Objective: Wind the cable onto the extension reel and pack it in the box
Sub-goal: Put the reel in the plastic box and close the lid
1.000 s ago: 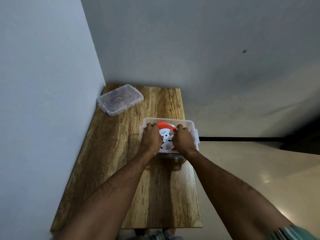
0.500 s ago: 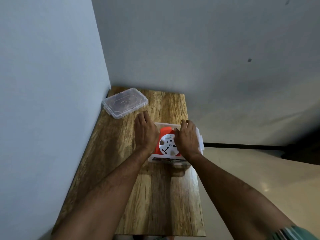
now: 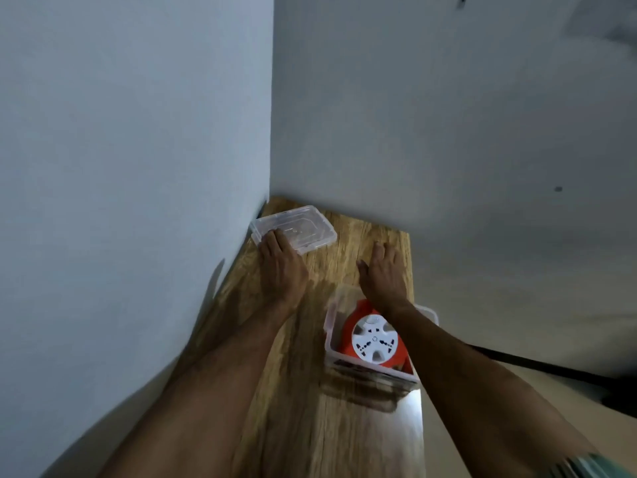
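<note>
Now at the far corner, the left hand (image 3: pixel 281 267) lies flat with fingers spread and loose, its fingertips on the near edge of the clear plastic lid (image 3: pixel 296 229), which sits tucked against the side wall (image 3: pixel 138 167) where it meets the back wall (image 3: pixel 448 115). The right hand (image 3: pixel 382 274) hovers open, palm down, over bare wood just past the box, holding nothing. Between the two hands runs a strip of free tabletop; to the right, the wooden table (image 3: pixel 344 426) ends in a straight edge with floor beyond. The translucent, straight-walled box (image 3: pixel 332 326) stands near that right edge, uncovered, and inside it the orange extension reel (image 3: pixel 374 339) lies flat, its round white socket face upward; the right forearm crosses over the box's right rim. No loose cable shows outside the box. The table's grain is streaked brown and blurred by motion. Half a second earlier both hands flanked the reel at the box; they have since left it and reached forward, the left toward the lid.
</note>
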The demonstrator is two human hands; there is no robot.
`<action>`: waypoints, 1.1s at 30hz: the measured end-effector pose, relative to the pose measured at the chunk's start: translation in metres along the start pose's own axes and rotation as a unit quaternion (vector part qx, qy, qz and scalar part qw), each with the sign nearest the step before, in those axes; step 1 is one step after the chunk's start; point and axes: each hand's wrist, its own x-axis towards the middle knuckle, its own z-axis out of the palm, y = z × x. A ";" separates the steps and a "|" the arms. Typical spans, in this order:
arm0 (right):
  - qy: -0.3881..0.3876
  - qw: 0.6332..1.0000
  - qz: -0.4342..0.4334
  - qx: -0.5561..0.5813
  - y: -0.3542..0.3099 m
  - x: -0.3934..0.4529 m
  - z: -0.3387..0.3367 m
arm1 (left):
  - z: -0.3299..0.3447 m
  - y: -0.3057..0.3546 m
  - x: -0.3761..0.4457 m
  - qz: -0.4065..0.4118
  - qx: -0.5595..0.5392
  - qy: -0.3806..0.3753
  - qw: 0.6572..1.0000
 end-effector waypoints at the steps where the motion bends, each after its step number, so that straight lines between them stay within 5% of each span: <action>1: -0.006 1.000 -0.008 -0.001 -0.005 0.007 0.002 | 0.000 -0.006 0.005 -0.008 0.005 -0.004 1.000; 12: -0.031 0.997 -0.070 0.023 -0.049 0.077 0.043 | 0.025 -0.042 0.059 -0.075 0.008 -0.018 0.997; 33: -0.166 0.982 -0.058 0.075 -0.043 0.214 0.155 | 0.145 -0.068 0.145 -0.186 -0.064 -0.031 0.980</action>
